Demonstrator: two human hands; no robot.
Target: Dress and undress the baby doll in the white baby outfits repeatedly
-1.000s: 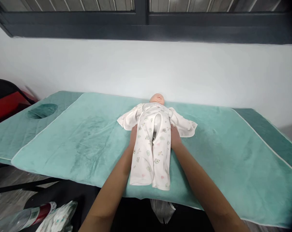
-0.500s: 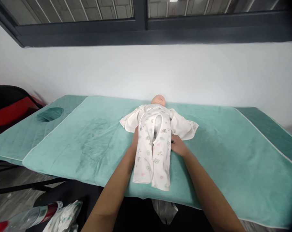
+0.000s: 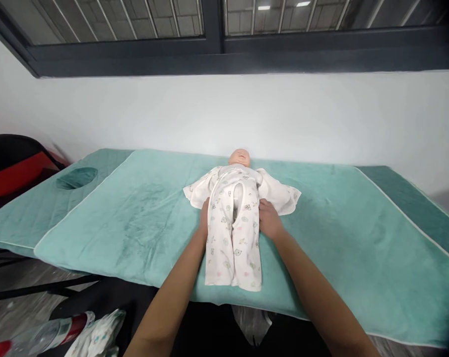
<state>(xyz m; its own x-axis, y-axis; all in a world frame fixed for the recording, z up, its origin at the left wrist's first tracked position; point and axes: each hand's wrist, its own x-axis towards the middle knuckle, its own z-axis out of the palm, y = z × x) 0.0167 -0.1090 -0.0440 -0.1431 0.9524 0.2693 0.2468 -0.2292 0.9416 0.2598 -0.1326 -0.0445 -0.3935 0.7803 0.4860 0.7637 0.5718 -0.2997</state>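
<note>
A baby doll [image 3: 239,156] lies on its back on the green padded bed, its head toward the wall. White open-crotch baby pants [image 3: 233,248] with small animal prints cover its lower body, legs pointing toward me. A white baby top [image 3: 280,191] spreads out to both sides beneath. My left hand [image 3: 205,217] grips the left edge of the pants near the hip, fingers partly hidden by the cloth. On the other side my right hand [image 3: 269,218] is closed on the right edge of the pants. The doll's legs are hidden in the cloth.
The green bed [image 3: 339,248] stands against a white wall under a barred window [image 3: 217,54]. A face hole [image 3: 77,177] is at its left end. By my left lie a plastic bottle [image 3: 49,334] and a printed cloth [image 3: 97,334]. A black and red chair [image 3: 19,171] stands far left.
My right hand has shifted slightly up and left along the pants, its fingers now more tightly closed. The view has tilted up a little.
</note>
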